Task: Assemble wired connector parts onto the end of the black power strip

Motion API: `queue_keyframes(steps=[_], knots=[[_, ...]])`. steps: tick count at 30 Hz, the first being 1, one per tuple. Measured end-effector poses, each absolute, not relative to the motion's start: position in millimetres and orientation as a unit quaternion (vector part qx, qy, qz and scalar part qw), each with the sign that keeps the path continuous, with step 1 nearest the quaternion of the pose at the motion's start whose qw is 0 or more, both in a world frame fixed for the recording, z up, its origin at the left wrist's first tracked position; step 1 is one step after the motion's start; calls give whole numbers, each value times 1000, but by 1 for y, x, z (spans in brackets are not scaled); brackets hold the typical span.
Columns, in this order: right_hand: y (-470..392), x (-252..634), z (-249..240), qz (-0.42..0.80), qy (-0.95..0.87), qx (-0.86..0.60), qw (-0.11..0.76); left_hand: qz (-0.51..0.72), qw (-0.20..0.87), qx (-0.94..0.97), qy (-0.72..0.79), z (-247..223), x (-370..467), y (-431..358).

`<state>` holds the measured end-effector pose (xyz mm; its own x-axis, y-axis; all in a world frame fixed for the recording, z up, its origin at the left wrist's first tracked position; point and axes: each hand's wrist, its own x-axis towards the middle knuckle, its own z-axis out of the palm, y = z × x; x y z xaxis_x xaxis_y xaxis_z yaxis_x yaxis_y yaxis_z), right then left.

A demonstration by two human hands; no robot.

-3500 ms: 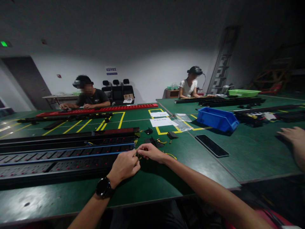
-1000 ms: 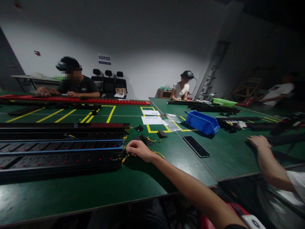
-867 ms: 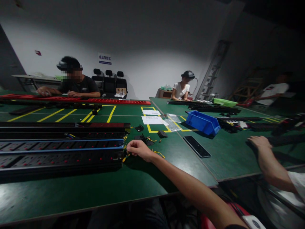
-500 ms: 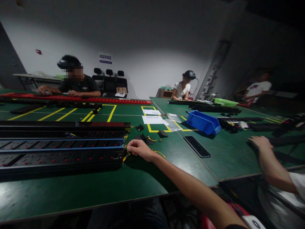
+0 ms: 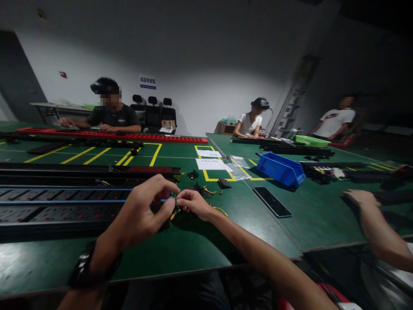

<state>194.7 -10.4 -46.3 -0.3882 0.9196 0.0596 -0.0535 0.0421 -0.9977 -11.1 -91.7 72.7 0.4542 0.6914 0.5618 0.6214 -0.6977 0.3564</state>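
Several long black strips with red dots [image 5: 64,212] and blue edges lie side by side on the green table [image 5: 155,262]. At their right end my right hand [image 5: 195,204] has its fingers pinched by yellow-green wires [image 5: 174,214]; what sits between the fingertips is too small to name. My left hand [image 5: 145,206], with a dark watch on the wrist, reaches over the strips. Its thumb and forefinger are apart, close to the right fingertips, and nothing shows between them. Black brackets [image 5: 224,184] and loose yellow wires [image 5: 220,211] lie just beyond my right hand.
A phone [image 5: 272,201], a blue bin [image 5: 280,168] and papers [image 5: 210,164] lie to the right and behind. A long red strip [image 5: 129,137] spans the far side. Another person's arm [image 5: 371,215] rests at the right edge. Further people are across the table.
My left hand has come into view from the lower left, up to the strips' end beside my right hand. My right hand stays pinched there. The view has shifted slightly.
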Motion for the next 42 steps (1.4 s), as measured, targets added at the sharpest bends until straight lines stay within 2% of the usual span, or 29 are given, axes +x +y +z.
queue_keyframes(steps=[5, 7, 16, 24, 31, 42], knots=[[-10, 194, -49, 595, -570, -370, 429, 165, 62, 887, 426, 54, -6, -43], [-10, 194, -50, 595, -574, -367, 426, 140, 80, 888, 430, 45, -5, -32], [-6, 200, -55, 611, -571, -367, 407, 158, 144, 889, 404, 26, -4, -24], [-12, 201, -50, 628, -599, -326, 375, 170, 259, 883, 352, 22, -14, -17], [-12, 206, -47, 566, -648, -344, 377, 192, 228, 870, 393, 17, -22, -13], [-6, 225, -51, 432, -787, -329, 291, 196, 173, 885, 385, 19, -22, -22]])
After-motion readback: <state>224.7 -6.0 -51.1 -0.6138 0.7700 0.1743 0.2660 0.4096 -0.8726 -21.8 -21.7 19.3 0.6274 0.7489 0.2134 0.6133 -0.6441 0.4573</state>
